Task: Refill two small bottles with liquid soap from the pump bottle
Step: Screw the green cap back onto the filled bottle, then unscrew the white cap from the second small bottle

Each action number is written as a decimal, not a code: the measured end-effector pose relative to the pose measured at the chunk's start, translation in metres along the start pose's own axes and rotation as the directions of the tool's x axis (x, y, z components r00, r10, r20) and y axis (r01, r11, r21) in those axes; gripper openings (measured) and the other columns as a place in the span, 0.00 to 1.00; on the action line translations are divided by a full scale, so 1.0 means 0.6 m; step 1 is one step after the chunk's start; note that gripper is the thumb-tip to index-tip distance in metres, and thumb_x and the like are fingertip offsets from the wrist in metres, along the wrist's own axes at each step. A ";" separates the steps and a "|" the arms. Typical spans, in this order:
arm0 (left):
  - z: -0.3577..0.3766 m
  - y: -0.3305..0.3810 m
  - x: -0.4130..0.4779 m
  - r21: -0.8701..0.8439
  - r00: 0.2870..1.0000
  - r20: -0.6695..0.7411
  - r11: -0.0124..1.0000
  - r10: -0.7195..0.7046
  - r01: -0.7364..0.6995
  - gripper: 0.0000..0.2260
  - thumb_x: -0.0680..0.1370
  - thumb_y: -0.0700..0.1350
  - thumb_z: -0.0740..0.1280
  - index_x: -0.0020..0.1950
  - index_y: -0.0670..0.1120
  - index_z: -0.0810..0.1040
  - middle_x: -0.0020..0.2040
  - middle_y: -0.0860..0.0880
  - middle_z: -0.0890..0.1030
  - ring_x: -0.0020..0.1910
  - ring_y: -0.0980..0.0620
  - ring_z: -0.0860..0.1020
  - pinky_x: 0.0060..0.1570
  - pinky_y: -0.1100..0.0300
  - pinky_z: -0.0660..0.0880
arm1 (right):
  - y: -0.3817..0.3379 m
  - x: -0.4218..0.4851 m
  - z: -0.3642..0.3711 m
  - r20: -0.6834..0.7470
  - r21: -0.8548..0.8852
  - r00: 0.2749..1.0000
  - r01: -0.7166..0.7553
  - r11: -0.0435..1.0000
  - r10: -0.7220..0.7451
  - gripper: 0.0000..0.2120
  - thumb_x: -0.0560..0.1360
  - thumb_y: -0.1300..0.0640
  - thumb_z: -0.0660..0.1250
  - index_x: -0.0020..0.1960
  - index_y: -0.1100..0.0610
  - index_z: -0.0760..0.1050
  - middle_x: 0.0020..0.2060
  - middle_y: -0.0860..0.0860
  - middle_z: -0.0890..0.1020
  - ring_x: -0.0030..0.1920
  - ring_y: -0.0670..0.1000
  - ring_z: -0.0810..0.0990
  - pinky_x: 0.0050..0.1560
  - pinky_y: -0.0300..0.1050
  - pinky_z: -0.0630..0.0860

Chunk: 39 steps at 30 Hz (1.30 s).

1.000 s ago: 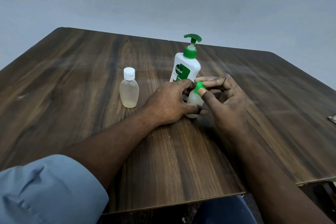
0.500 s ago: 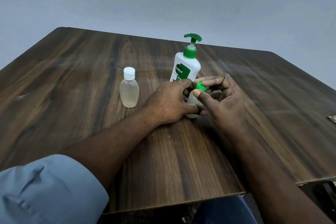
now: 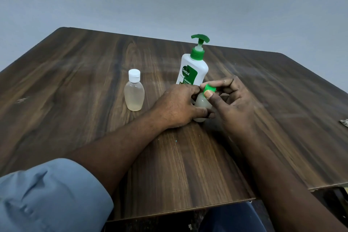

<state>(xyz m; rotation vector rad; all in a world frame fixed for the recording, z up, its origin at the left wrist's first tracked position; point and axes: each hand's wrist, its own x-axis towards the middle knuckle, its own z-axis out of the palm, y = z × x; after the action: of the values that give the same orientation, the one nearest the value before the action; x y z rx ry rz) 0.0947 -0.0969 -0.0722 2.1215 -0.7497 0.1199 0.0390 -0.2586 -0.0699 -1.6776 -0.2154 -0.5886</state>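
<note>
Blue sleeve [image 3: 47,194]: cuff on the left arm, well back from both hands.
White-capped small bottle [image 3: 134,93]: translucent, upright and closed. It stands apart to the left of both hands, untouched.
Left hand [image 3: 177,107]: fingers and thumb curl round the body of the green-capped small bottle [image 3: 201,103], steadying it on the wooden table [image 3: 75,81].
Pump bottle [image 3: 192,69]: white Dettol bottle with a green pump, upright just beyond the fingertips.
Green-capped small bottle: upright between the two hands, base on the table.
Right hand [image 3: 237,103]: thumb and forefinger pinch the green cap [image 3: 210,88]; the other fingers are loosely bent.
Handling (judged): light, thin-walled plastic, probably squeezable, and slippery if soapy. Grip low on the body, firmly but without crushing, and turn the cap by its sides.
</note>
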 end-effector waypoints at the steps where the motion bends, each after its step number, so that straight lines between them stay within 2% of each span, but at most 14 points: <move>1: 0.001 0.001 -0.001 -0.007 1.000 0.007 1.000 -0.001 0.001 0.18 0.70 0.57 0.80 0.55 0.52 0.83 0.47 0.55 0.84 0.39 0.58 0.82 0.40 0.51 0.83 | 0.002 0.000 -0.001 0.007 0.012 1.000 -0.012 1.000 0.012 0.08 0.75 0.57 0.74 0.53 0.48 0.81 0.54 0.55 0.88 0.55 0.70 0.83 0.49 0.73 0.83; 3: 0.003 0.004 -0.002 -0.012 1.000 0.007 1.000 -0.001 0.001 0.19 0.69 0.59 0.79 0.55 0.54 0.83 0.47 0.55 0.84 0.41 0.58 0.82 0.41 0.50 0.83 | 0.003 0.001 0.000 0.010 0.007 1.000 -0.002 1.000 0.002 0.08 0.76 0.57 0.74 0.53 0.49 0.81 0.54 0.55 0.88 0.55 0.64 0.85 0.55 0.73 0.82; 6: 0.005 0.007 -0.004 0.056 1.000 -0.024 0.998 -0.007 0.008 0.26 0.64 0.68 0.70 0.55 0.56 0.84 0.47 0.55 0.84 0.43 0.58 0.82 0.43 0.51 0.82 | 0.006 0.001 0.006 -0.016 0.000 0.999 0.031 1.000 -0.031 0.07 0.75 0.58 0.74 0.49 0.48 0.81 0.52 0.56 0.88 0.55 0.60 0.87 0.58 0.69 0.82; 8: 0.008 0.008 -0.005 0.100 0.999 -0.040 0.995 -0.010 0.014 0.22 0.67 0.65 0.73 0.55 0.55 0.84 0.47 0.55 0.84 0.44 0.58 0.81 0.45 0.50 0.82 | 0.006 0.000 0.008 -0.027 0.006 0.998 0.054 0.999 -0.054 0.08 0.74 0.59 0.74 0.48 0.47 0.80 0.51 0.55 0.88 0.55 0.58 0.87 0.58 0.66 0.83; 12: 0.014 0.011 -0.009 0.159 0.996 -0.088 0.987 -0.007 0.021 0.16 0.72 0.58 0.75 0.56 0.52 0.84 0.49 0.54 0.83 0.46 0.55 0.81 0.46 0.50 0.81 | 0.010 0.001 0.008 -0.036 -0.035 0.997 0.062 0.997 -0.064 0.08 0.73 0.53 0.75 0.46 0.39 0.81 0.51 0.54 0.88 0.55 0.60 0.86 0.54 0.70 0.82; 16: 0.013 0.026 -0.020 0.197 0.995 -0.096 0.979 -0.033 0.052 0.19 0.71 0.62 0.72 0.54 0.51 0.82 0.48 0.54 0.82 0.46 0.54 0.80 0.44 0.51 0.80 | 0.012 0.002 -0.005 0.019 0.026 1.000 -0.023 0.999 0.022 0.08 0.73 0.51 0.76 0.52 0.45 0.82 0.53 0.54 0.89 0.54 0.67 0.85 0.52 0.72 0.83; 18: 0.009 0.036 -0.031 0.195 0.994 -0.099 0.978 -0.051 0.069 0.18 0.70 0.63 0.73 0.51 0.52 0.82 0.46 0.54 0.82 0.44 0.54 0.80 0.42 0.52 0.79 | 0.010 -0.002 -0.010 0.039 0.069 0.998 -0.045 0.997 0.042 0.09 0.75 0.52 0.75 0.55 0.51 0.81 0.54 0.55 0.88 0.56 0.66 0.85 0.49 0.66 0.85; 22: -0.017 0.044 -0.086 0.291 0.989 -0.142 0.953 -0.047 0.087 0.19 0.72 0.65 0.75 0.52 0.53 0.83 0.45 0.55 0.82 0.43 0.55 0.80 0.42 0.53 0.78 | 0.002 -0.009 -0.002 0.088 0.002 0.995 0.039 0.999 -0.039 0.11 0.77 0.46 0.72 0.55 0.50 0.82 0.54 0.52 0.88 0.55 0.56 0.86 0.53 0.58 0.83; 25: -0.052 0.028 -0.149 0.360 0.978 -0.207 0.926 -0.037 0.111 0.19 0.71 0.67 0.74 0.48 0.53 0.81 0.41 0.55 0.80 0.40 0.55 0.77 0.39 0.54 0.72 | -0.001 -0.014 0.006 0.099 -0.099 0.994 0.053 0.994 -0.043 0.13 0.76 0.41 0.71 0.51 0.50 0.83 0.49 0.49 0.88 0.43 0.47 0.83 0.46 0.49 0.78; 28: -0.101 0.004 -0.210 0.391 0.961 -0.265 0.901 -0.085 0.187 0.22 0.69 0.70 0.72 0.47 0.53 0.80 0.38 0.56 0.78 0.38 0.54 0.76 0.38 0.53 0.71 | -0.004 -0.014 0.013 0.150 -0.234 0.988 0.062 0.970 -0.027 0.09 0.76 0.45 0.74 0.48 0.50 0.83 0.46 0.45 0.87 0.41 0.46 0.81 0.43 0.46 0.75; 32: -0.179 -0.028 -0.255 0.372 0.880 -0.425 0.845 -0.212 0.383 0.24 0.68 0.67 0.77 0.56 0.53 0.82 0.44 0.52 0.83 0.45 0.48 0.81 0.45 0.51 0.77 | -0.031 -0.012 0.042 0.251 -0.373 0.968 0.122 0.920 -0.027 0.03 0.77 0.52 0.77 0.48 0.49 0.83 0.43 0.39 0.86 0.41 0.38 0.81 0.39 0.30 0.71; 34: -0.208 -0.040 -0.259 0.365 0.843 -0.480 0.819 -0.243 0.444 0.26 0.69 0.66 0.77 0.59 0.53 0.80 0.47 0.51 0.84 0.48 0.47 0.82 0.44 0.52 0.76 | -0.044 -0.009 0.068 0.313 -0.390 0.950 0.148 0.909 -0.021 0.05 0.76 0.52 0.77 0.50 0.49 0.82 0.45 0.42 0.86 0.44 0.39 0.82 0.41 0.30 0.73; 37: -0.223 -0.048 -0.244 0.384 0.808 -0.509 0.763 -0.296 0.521 0.29 0.69 0.68 0.76 0.60 0.51 0.78 0.48 0.52 0.83 0.48 0.49 0.79 0.36 0.54 0.66 | -0.046 0.006 0.111 0.387 -0.415 0.921 0.141 0.899 0.034 0.12 0.75 0.49 0.79 0.54 0.48 0.80 0.49 0.43 0.86 0.48 0.42 0.84 0.48 0.38 0.79; 39: -0.221 -0.059 -0.223 0.388 0.804 -0.511 0.753 -0.303 0.531 0.33 0.66 0.70 0.77 0.60 0.50 0.77 0.51 0.50 0.84 0.50 0.47 0.80 0.38 0.53 0.66 | -0.042 0.017 0.140 0.439 -0.442 0.896 0.149 0.885 0.069 0.18 0.74 0.48 0.79 0.60 0.48 0.78 0.54 0.43 0.84 0.49 0.43 0.84 0.52 0.40 0.81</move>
<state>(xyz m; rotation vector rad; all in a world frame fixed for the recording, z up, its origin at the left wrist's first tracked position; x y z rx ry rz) 0.0286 0.0828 -0.0597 2.5943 0.0693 0.5668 0.0580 -0.1747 -0.0503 -2.2784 -0.4702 -0.2837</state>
